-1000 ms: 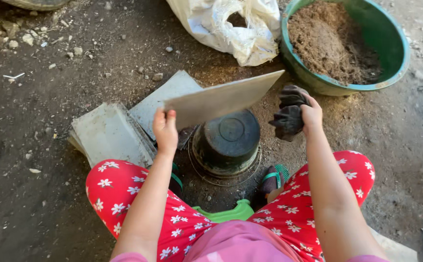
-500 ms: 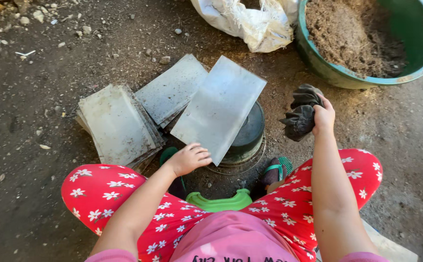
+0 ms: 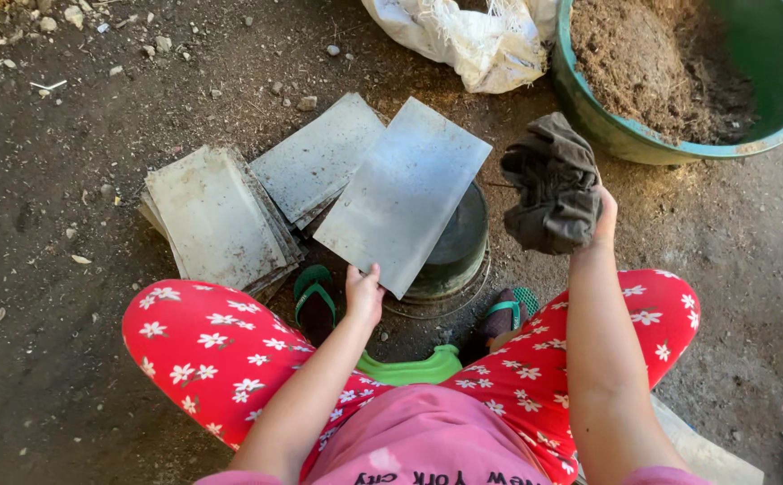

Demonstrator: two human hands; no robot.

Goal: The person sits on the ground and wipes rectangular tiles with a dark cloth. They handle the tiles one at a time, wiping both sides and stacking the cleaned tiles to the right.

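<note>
Grey, dusty sheet metal is what the left hand (image 3: 363,292) is gripping: 1 flat rectangular plate (image 3: 405,193), pinched by its near corner between thumb and fingers. The plate is lying tilted across the top of a dark round pot (image 3: 459,247), which is propping it up like a small workbench, so the broad face is turned upward toward the person. The right hand (image 3: 600,216) is closed around a crumpled dark rag (image 3: 553,193), which it is holding in the air just beside the plate's right edge, apart from it and not touching.

More plates of the same kind are sitting to the left: 1 loose sheet (image 3: 315,157) partly tucked under the held plate, and a squared-up stack (image 3: 216,216) a little further left, within easy reach of the left hand.

The person is sitting low, knees spread in red flowered trousers (image 3: 203,346), with green sandals (image 3: 315,296) planted on either side of the pot. The ground (image 3: 59,135) is bare packed earth, strewn with small stones and grit. A green basin (image 3: 769,108) heaped with brownish, sandy material is standing at the upper right, near the rag, and a crumpled white woven sack (image 3: 463,40) is lying just beside it.
</note>
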